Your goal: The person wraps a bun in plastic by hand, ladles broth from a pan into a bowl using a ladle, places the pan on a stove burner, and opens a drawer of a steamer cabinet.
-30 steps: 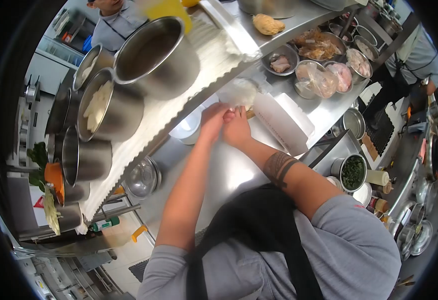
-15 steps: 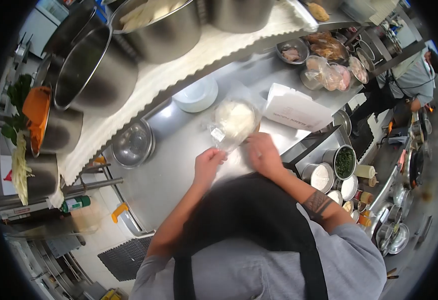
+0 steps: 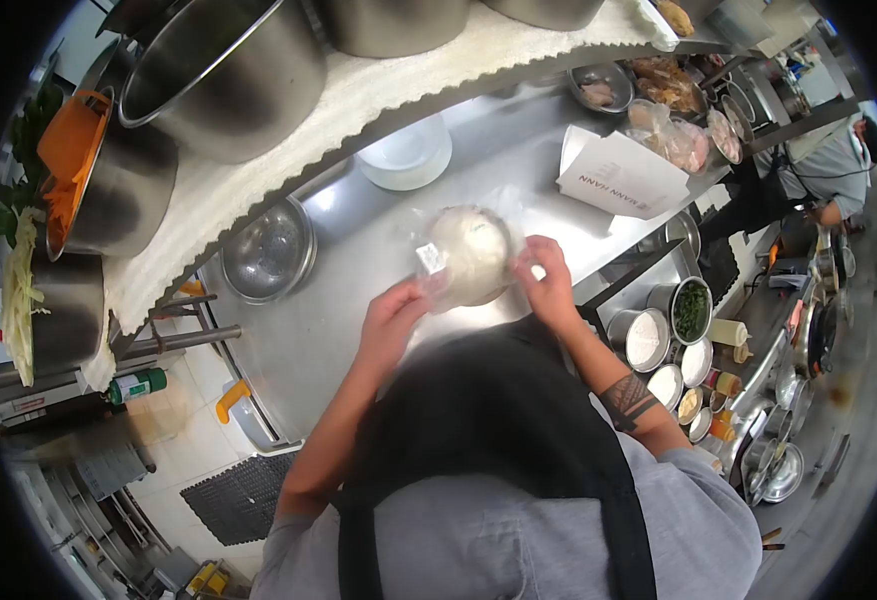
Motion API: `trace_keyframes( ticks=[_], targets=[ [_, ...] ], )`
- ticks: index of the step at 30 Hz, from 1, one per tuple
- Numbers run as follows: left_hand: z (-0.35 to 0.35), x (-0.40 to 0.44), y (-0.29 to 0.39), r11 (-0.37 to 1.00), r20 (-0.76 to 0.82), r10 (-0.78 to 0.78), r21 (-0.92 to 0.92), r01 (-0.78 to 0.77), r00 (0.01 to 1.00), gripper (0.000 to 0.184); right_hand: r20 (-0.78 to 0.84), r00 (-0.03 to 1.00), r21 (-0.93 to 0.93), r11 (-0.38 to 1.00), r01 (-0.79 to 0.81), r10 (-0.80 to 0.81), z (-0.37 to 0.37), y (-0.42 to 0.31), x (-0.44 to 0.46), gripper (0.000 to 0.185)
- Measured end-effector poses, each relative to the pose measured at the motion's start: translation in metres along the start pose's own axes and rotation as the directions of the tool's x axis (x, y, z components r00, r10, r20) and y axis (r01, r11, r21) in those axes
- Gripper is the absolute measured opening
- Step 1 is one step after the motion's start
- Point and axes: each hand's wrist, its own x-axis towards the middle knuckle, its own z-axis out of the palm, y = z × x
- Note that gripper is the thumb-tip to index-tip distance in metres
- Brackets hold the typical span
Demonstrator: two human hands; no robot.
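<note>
A clear plastic bag (image 3: pixel 470 252) with a round, whitish content lies on the steel counter, close in front of my body. A small white label shows on its left part. My left hand (image 3: pixel 396 315) pinches the bag's lower left edge between thumb and fingers. At the bag's right side, my right hand (image 3: pixel 546 278) has its thumb and fingertips pressed together on the plastic edge. A white printed box (image 3: pixel 623 178) stands beyond my right hand.
White bowls (image 3: pixel 405 155) and metal bowls (image 3: pixel 268 250) sit on the counter at the left. Above runs a cloth-covered shelf (image 3: pixel 358 95) with large pots. Containers with greens (image 3: pixel 691 310) and white contents stand at the right. Another person (image 3: pixel 828 160) works at the far right.
My view has shifted. Both hands now hold opposite sides of the bag, which lies between them; one second ago they were together near the box. The bag appears flatter and rounder.
</note>
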Motion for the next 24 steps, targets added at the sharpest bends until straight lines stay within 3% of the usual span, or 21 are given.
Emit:
trace_keyframes(
  ticks=[2,5,6,8,10,12,13,14,15,16,18,20,23,24],
  targets=[
    [0.014,0.010,0.021,0.980,0.158,0.076,0.172,-0.104,0.985,0.018,-0.138,0.989,0.227,0.974,-0.021,0.053,-0.004,-0.005,0.017,0.023],
    [0.026,0.040,0.034,0.979,0.176,0.079,0.170,-0.110,0.981,0.015,-0.251,0.940,0.308,0.940,-0.148,0.230,-0.031,-0.039,0.049,0.016],
    [0.024,0.047,0.033,0.980,0.175,0.075,0.171,-0.105,0.982,0.015,-0.303,0.935,0.306,0.948,-0.090,0.186,-0.039,-0.044,0.057,0.016],
    [0.009,0.056,0.033,0.981,0.190,0.111,-0.180,-0.076,0.975,0.013,-0.357,0.923,0.302,0.953,-0.031,0.143,-0.056,-0.062,0.063,0.016],
    [-0.004,0.046,0.039,0.968,0.121,0.128,-0.229,-0.098,0.984,0.013,-0.346,0.938,0.142,0.987,0.082,-0.028,-0.066,-0.084,0.062,0.013],
    [-0.024,0.033,0.034,0.954,0.050,0.142,-0.272,-0.124,0.989,0.013,-0.226,0.954,0.183,0.953,0.241,-0.198,-0.062,-0.093,0.054,0.011],
    [-0.037,0.027,0.022,0.979,-0.256,0.205,0.062,-0.195,0.945,0.012,-0.178,0.906,0.170,0.895,0.413,-0.384,-0.052,-0.094,0.052,0.015],
    [-0.044,0.019,0.014,0.907,-0.495,0.343,0.395,-0.145,0.798,0.011,0.011,0.908,0.189,0.893,0.409,-0.419,-0.044,-0.106,0.047,0.016],
    [-0.039,0.002,0.019,0.904,-0.492,0.344,0.403,-0.141,0.800,0.011,0.045,0.838,0.143,0.833,0.534,-0.544,-0.027,-0.114,0.042,0.014],
    [-0.031,-0.016,0.026,0.905,-0.434,0.338,0.392,-0.163,0.835,0.016,0.176,0.816,0.187,0.832,0.522,-0.551,-0.019,-0.126,0.037,0.010],
    [-0.005,-0.034,0.041,0.910,-0.391,0.328,0.374,-0.177,0.860,0.021,0.260,0.720,0.214,0.766,0.606,-0.643,0.003,-0.139,0.026,0.009],
    [0.023,-0.033,0.051,0.973,-0.333,0.031,0.226,0.048,0.943,0.018,0.309,0.656,0.253,0.725,0.641,-0.688,0.009,-0.143,0.024,0.009],
    [0.004,-0.017,0.016,0.941,-0.371,0.119,0.338,0.015,0.921,0.012,0.339,0.596,0.371,0.685,0.626,-0.728,0.014,-0.141,0.024,0.013],
    [0.005,-0.021,0.014,0.944,-0.384,0.121,0.330,0.014,0.915,0.012,0.405,0.670,0.344,0.783,0.518,-0.622,0.014,-0.133,0.022,0.016]
  ],
)
